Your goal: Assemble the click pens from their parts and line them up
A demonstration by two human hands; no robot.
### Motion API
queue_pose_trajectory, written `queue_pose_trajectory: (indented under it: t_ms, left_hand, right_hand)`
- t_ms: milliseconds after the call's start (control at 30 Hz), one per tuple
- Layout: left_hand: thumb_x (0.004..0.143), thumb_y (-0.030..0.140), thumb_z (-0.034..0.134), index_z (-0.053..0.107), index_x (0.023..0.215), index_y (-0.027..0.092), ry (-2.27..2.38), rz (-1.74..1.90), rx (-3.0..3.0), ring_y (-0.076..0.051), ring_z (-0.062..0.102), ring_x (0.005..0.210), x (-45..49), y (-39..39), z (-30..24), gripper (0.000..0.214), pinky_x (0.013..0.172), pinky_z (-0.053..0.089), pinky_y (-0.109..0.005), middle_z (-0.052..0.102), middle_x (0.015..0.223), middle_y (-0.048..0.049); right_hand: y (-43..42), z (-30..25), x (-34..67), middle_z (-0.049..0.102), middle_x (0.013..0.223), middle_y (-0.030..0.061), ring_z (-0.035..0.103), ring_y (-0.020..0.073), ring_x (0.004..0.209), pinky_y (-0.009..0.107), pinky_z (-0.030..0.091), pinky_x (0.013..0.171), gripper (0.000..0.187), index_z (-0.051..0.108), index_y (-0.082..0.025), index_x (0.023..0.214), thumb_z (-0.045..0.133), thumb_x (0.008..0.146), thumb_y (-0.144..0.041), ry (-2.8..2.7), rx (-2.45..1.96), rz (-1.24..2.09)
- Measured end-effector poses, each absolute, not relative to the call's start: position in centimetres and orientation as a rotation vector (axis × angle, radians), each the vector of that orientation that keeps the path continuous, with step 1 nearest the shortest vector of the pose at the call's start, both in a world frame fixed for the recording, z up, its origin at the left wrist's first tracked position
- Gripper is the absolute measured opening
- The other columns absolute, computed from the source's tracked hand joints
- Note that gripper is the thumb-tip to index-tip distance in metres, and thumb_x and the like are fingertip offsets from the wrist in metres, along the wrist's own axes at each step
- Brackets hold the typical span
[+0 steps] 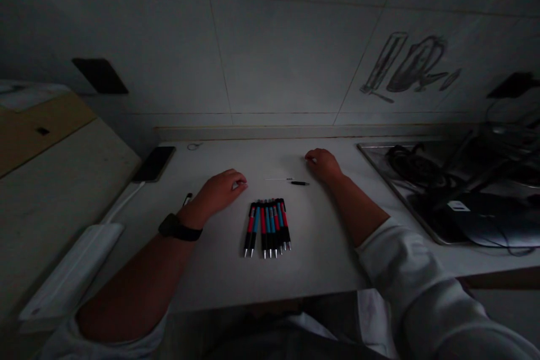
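Note:
My left hand (223, 189) rests on the white table with its fingers loosely curled, and nothing shows in it. Farther back on the right, my right hand (324, 164) also lies curled on the surface, no object visible in its fingers. Between them are a thin white pen refill (277, 179) and a short black pen part (300, 183), the latter nearest my right hand. Closer to me, several red, blue and black pens (269, 228) lie side by side, metal tips toward me. A small dark piece (188, 199), partly hidden, sits behind my left wrist.
On the left lie a phone (154, 164) and a white power strip (73, 270) joined by a cable. A small ring (193, 147) is near the wall. At right, a metal-rimmed tray or sink (400, 194) holds dark items and cables. The light is dim.

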State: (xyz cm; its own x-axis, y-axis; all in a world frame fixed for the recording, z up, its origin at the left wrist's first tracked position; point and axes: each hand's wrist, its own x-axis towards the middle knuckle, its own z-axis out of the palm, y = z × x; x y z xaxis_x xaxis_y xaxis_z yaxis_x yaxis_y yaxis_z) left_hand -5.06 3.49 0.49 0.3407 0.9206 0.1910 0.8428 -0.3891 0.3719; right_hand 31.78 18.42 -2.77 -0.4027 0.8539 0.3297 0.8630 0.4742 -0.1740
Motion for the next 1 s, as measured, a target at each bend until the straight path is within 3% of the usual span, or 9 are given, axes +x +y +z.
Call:
queue_pose_trajectory:
  t_ms: [467,800,1000]
  left_hand:
    - [0.101,0.037,0.053,0.072,0.105,0.020,1.609,0.502,2.391,-0.020,0.063,0.086,-5.4,3.5,0.3,0.027,0.082,0.048,-0.033,0.069,0.103,-0.0072]
    - [0.101,0.036,0.053,0.072,0.104,0.020,1.573,0.520,2.419,-0.020,0.063,0.087,-5.3,3.4,0.2,0.026,0.083,0.047,-0.032,0.069,0.103,-0.0067]
    - [0.101,0.035,0.052,0.072,0.106,0.020,1.573,0.533,2.388,-0.021,0.064,0.091,-4.8,3.3,0.6,0.025,0.085,0.049,-0.034,0.070,0.105,-0.0079]
  right_hand:
    - [17.5,-2.1,31.9,0.075,0.107,0.0099,0.066,0.0228,0.095,0.033,0.048,0.088,0.030,0.075,-0.021,0.117,0.057,0.094,-0.023,-2.360,-1.466,0.008]
    - [14.6,0.5,30.8,0.075,0.099,0.0065,0.066,0.0193,0.084,0.031,0.047,0.078,0.020,0.077,-0.023,0.103,0.060,0.096,-0.030,-2.419,-1.302,0.133]
    - [13.7,-0.5,29.0,0.075,0.101,0.0062,0.066,0.0195,0.085,0.030,0.045,0.075,0.017,0.079,-0.026,0.105,0.067,0.095,-0.033,-2.612,-1.265,0.209]
